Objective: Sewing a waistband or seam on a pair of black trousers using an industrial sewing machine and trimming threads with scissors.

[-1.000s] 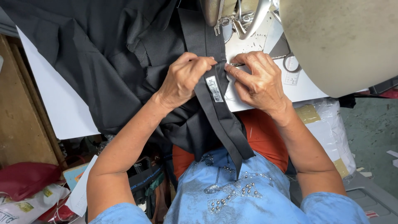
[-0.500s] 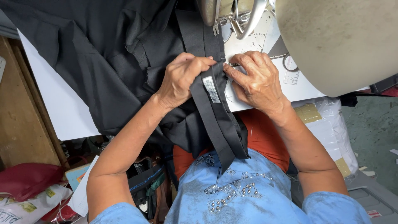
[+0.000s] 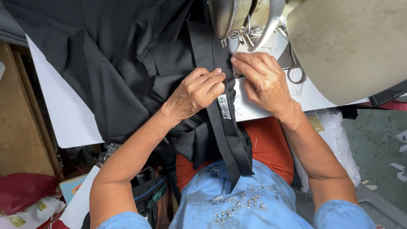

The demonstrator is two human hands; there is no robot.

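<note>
Both hands press flat, fingers together, on the black fabric strip (image 3: 212,55): left hand (image 3: 197,91) at 9 o'clock, right hand (image 3: 263,78) at 3 o'clock, gripping nothing.

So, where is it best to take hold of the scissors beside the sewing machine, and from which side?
Probably by the ring handle, the only part of the scissors that shows clearly. They lie flat on the white table just past the right hand, blades under the machine, so come from the near side.
</note>
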